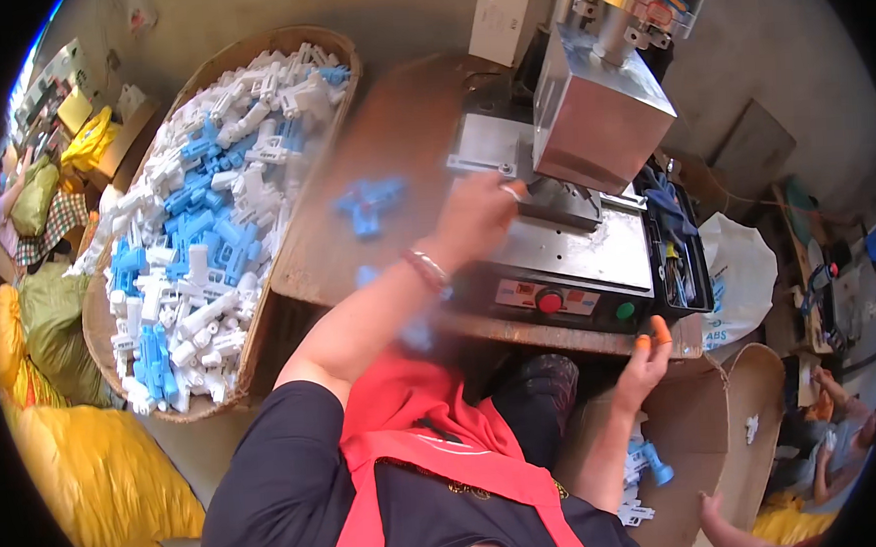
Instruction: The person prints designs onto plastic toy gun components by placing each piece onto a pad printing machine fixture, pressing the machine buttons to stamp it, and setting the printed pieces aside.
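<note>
My left hand (479, 210), with a bracelet at its wrist, is at the metal fixture (565, 207) under the raised press head (603, 116). Its fingers are curled together at the fixture's left end; what they grip, if anything, is hidden. Below the table's front edge, near the green button (625, 310), my right hand (647, 364) is held up with orange-covered fingertips extended. Nothing shows in it. A blurred blue toy gun (368, 206) lies on the wooden table (390, 117) left of the machine, and more blurred blue pieces lie beneath my left forearm.
Left of the table stands a large carton (267, 327) heaped with white and blue toy guns. A red button (549, 300) is on the machine's front. Beside it sits a black tool tray (693, 260). An open carton (680, 449) holds toy guns at lower right, near another person's hand (716, 516).
</note>
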`<state>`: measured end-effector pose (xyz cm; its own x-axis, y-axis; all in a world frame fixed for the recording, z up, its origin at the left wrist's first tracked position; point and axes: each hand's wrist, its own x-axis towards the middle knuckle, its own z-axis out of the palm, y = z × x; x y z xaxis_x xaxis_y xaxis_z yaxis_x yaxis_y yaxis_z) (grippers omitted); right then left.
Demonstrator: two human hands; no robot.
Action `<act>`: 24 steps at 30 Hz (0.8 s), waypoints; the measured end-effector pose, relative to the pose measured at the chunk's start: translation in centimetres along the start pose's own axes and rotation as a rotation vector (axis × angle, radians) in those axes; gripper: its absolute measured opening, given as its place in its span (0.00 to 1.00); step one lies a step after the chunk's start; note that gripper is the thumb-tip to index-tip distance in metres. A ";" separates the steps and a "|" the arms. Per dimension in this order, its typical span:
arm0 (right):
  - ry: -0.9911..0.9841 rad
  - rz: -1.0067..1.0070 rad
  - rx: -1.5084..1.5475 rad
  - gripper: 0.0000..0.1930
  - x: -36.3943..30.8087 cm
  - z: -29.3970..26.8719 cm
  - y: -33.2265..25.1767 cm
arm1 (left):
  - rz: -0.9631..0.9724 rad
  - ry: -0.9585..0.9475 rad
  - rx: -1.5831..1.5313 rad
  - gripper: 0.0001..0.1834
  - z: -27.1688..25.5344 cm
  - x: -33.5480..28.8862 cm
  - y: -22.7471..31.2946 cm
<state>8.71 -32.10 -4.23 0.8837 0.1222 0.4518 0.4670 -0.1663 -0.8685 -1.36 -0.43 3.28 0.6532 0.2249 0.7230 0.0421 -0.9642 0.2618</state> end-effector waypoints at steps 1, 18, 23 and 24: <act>-0.061 0.003 0.055 0.16 -1.0 1.3 -1.7 | -0.061 0.175 0.067 0.10 -0.4 -0.9 -1.3; -1.622 0.178 0.159 0.40 -20.0 12.0 -4.5 | -0.478 0.010 -0.010 0.11 -7.8 -25.6 2.3; -1.381 0.583 0.539 0.36 -20.9 13.7 -4.4 | -0.879 0.102 -0.371 0.13 -6.5 -21.8 2.1; -1.366 0.577 0.532 0.36 -20.6 13.4 -5.1 | -1.108 0.251 -0.773 0.13 -6.4 -21.0 2.2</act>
<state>-12.34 -20.70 -11.81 0.0999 0.9714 -0.2152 -0.2330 -0.1875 -0.9542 -19.86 -6.41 -7.23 0.3975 0.9174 -0.0219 -0.0347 0.0388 0.9986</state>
